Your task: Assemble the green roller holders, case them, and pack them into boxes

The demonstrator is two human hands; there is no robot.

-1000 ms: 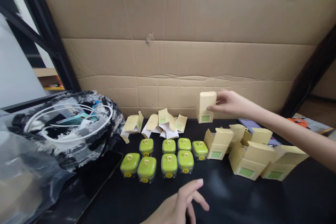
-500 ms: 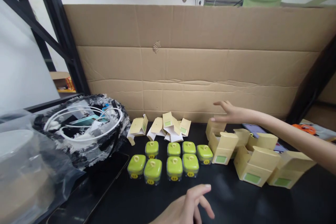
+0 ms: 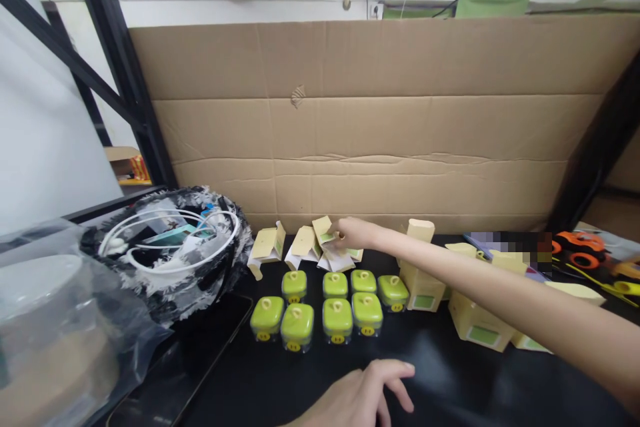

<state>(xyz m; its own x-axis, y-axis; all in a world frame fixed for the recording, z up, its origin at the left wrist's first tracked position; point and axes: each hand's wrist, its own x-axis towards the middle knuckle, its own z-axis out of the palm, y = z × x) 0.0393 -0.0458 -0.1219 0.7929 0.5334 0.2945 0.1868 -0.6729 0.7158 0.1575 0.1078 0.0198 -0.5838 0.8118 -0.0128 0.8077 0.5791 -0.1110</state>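
My right hand (image 3: 354, 233) reaches across to the heap of flattened yellow cartons (image 3: 320, 247) at the back of the black table (image 3: 450, 380), its fingers pinched on one of them. Below my forearm stand several upright yellow boxes (image 3: 423, 280) with green labels. In front of the heap sit several small clear containers with green lids (image 3: 337, 313) in two rows. My left hand (image 3: 367, 397) hovers low at the near edge, fingers loosely spread and holding nothing.
A tall cardboard sheet (image 3: 380, 127) walls off the back. A black bag with white cables (image 3: 175, 247) lies at the left, and a clear plastic bag (image 3: 45, 327) nearer. An orange toy (image 3: 583, 247) lies at far right. Black frame posts (image 3: 120, 73) stand left.
My right hand set a yellow box down among the upright ones, then swung left to the flat cartons. The view tilted up slightly.
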